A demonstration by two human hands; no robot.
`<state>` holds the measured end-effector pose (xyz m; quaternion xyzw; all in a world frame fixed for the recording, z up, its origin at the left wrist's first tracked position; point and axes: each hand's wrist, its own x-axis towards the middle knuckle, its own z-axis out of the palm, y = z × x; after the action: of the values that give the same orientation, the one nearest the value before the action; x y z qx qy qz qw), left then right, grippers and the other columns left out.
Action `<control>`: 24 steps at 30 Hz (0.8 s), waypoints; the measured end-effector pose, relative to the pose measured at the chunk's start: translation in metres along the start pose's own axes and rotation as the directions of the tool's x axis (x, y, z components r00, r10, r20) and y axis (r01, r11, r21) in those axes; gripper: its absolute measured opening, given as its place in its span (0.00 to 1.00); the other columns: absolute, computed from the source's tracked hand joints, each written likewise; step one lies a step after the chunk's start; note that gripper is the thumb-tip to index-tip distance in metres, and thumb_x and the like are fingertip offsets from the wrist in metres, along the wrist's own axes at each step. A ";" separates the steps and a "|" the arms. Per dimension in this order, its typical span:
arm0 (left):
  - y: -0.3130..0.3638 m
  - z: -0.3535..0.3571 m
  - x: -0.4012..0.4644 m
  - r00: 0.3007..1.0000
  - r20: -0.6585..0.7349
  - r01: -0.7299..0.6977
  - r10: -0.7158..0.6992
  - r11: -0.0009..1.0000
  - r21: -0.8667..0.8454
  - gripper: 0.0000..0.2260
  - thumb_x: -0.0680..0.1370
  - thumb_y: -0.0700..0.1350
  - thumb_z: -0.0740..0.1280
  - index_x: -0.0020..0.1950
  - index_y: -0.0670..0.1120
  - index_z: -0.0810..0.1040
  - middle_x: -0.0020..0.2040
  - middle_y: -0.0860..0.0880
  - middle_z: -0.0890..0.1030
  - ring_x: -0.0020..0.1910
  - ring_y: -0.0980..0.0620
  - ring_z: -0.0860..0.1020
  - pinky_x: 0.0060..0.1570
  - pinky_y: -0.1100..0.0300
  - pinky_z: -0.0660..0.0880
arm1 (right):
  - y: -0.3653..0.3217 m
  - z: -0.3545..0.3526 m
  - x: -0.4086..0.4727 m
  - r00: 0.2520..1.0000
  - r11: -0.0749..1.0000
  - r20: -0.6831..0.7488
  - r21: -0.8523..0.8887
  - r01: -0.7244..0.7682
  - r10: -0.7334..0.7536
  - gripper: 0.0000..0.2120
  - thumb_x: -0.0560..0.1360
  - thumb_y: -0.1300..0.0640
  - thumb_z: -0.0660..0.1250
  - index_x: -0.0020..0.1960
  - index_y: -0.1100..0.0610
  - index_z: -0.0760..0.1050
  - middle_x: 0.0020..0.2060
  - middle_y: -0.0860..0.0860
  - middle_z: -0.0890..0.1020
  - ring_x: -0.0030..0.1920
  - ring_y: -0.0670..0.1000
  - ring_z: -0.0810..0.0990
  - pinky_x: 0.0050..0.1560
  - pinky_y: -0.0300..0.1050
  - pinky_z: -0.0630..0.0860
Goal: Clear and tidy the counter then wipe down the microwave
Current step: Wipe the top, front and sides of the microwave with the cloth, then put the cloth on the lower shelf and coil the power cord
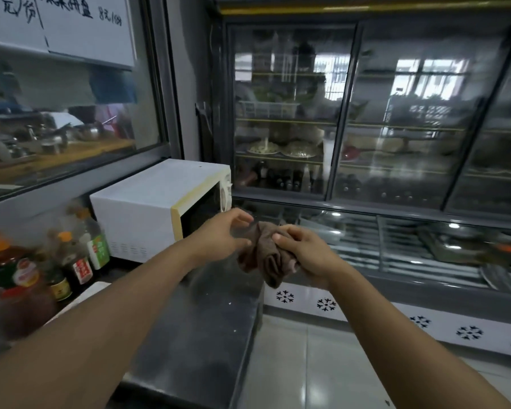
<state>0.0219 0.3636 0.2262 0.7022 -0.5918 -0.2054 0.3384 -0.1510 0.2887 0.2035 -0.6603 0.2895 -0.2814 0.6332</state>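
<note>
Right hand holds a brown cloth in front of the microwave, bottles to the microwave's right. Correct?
One error: the bottles stand to the left of the microwave, not its right. The head view shows it. The right hand does hold the brown cloth in front of the microwave.

Single head view, wide-angle: straight lines bow hard toward the edges, most plainly the frames of the display fridge (366,113) at right and the window frame (157,84) at left. Overall light moderate, cool, diffuse; no hard shadows on the table (195,320). Fridge glass carries bright reflections of daylit windows, washing out the shelves behind it. Small specular spots sit on the lower glass case (425,246). Floor tiles (307,364) show a soft sheen. Bottles (27,276) at lower left are smeared by motion blur, labels unreadable. Microwave (148,208) top reads near-white, slightly overexposed. Fine detail soft throughout.
</note>
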 end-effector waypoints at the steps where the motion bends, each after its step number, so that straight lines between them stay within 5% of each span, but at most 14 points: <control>1: 0.011 0.013 0.005 1.000 0.011 0.009 -0.008 0.996 -0.092 0.17 0.75 0.40 0.70 0.62 0.48 0.72 0.59 0.50 0.76 0.61 0.55 0.73 0.58 0.61 0.71 | 0.000 -0.014 -0.002 1.000 0.999 0.003 0.034 -0.011 0.011 0.03 0.78 0.60 0.62 0.49 0.59 0.74 0.35 0.56 0.80 0.34 0.52 0.78 0.32 0.42 0.75; 6: 0.060 0.078 0.034 0.997 -0.024 0.064 -0.075 0.948 -0.312 0.03 0.76 0.37 0.67 0.46 0.44 0.77 0.38 0.49 0.78 0.39 0.54 0.76 0.41 0.65 0.72 | 0.005 -0.091 -0.003 1.000 0.999 -0.005 0.041 -0.027 0.027 0.05 0.78 0.58 0.64 0.45 0.57 0.70 0.34 0.55 0.77 0.32 0.50 0.75 0.30 0.40 0.72; 11: 0.101 0.123 0.062 0.970 -0.043 0.206 -0.239 0.905 -0.372 0.09 0.78 0.41 0.64 0.37 0.45 0.73 0.34 0.48 0.75 0.35 0.53 0.73 0.36 0.61 0.68 | 0.015 -0.152 -0.003 0.995 0.991 0.012 0.090 -0.100 0.099 0.08 0.80 0.54 0.60 0.44 0.58 0.72 0.31 0.53 0.78 0.29 0.47 0.77 0.30 0.40 0.73; 13: 0.111 0.133 0.073 0.957 -0.089 0.233 -0.277 0.912 -0.337 0.09 0.78 0.43 0.64 0.38 0.45 0.72 0.35 0.47 0.75 0.36 0.51 0.73 0.36 0.59 0.67 | 0.019 -0.171 -0.004 0.990 0.978 0.016 0.153 -0.142 0.141 0.11 0.81 0.52 0.58 0.48 0.58 0.73 0.37 0.54 0.79 0.35 0.49 0.78 0.30 0.40 0.74; 17: 0.118 0.146 0.096 0.936 -0.182 0.247 -0.302 0.929 -0.276 0.08 0.79 0.45 0.63 0.41 0.44 0.71 0.36 0.46 0.73 0.34 0.52 0.71 0.33 0.59 0.66 | 0.028 -0.201 0.000 0.979 0.927 0.131 0.321 -0.192 0.158 0.19 0.80 0.43 0.54 0.56 0.54 0.76 0.50 0.55 0.81 0.53 0.54 0.80 0.47 0.50 0.78; 20: 0.115 0.152 0.113 0.926 -0.184 0.271 -0.329 0.920 -0.283 0.08 0.79 0.47 0.64 0.43 0.43 0.72 0.36 0.44 0.75 0.32 0.50 0.74 0.30 0.61 0.69 | 0.029 -0.211 0.011 0.980 0.965 0.166 0.220 -0.143 0.107 0.25 0.71 0.42 0.65 0.63 0.54 0.72 0.55 0.55 0.78 0.52 0.53 0.80 0.44 0.45 0.78; 24: 0.100 0.159 0.144 0.920 -0.165 0.297 -0.355 0.908 -0.296 0.09 0.76 0.48 0.67 0.42 0.43 0.74 0.36 0.44 0.77 0.35 0.49 0.75 0.35 0.59 0.69 | 0.036 -0.223 0.043 0.998 0.999 -0.024 -0.019 -0.050 0.050 0.10 0.76 0.57 0.67 0.56 0.59 0.75 0.49 0.55 0.81 0.45 0.51 0.81 0.38 0.38 0.77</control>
<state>-0.1255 0.1803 0.2048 0.7579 -0.3922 -0.2597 0.4520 -0.2879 0.1057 0.1765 -0.6557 0.3161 -0.2704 0.6302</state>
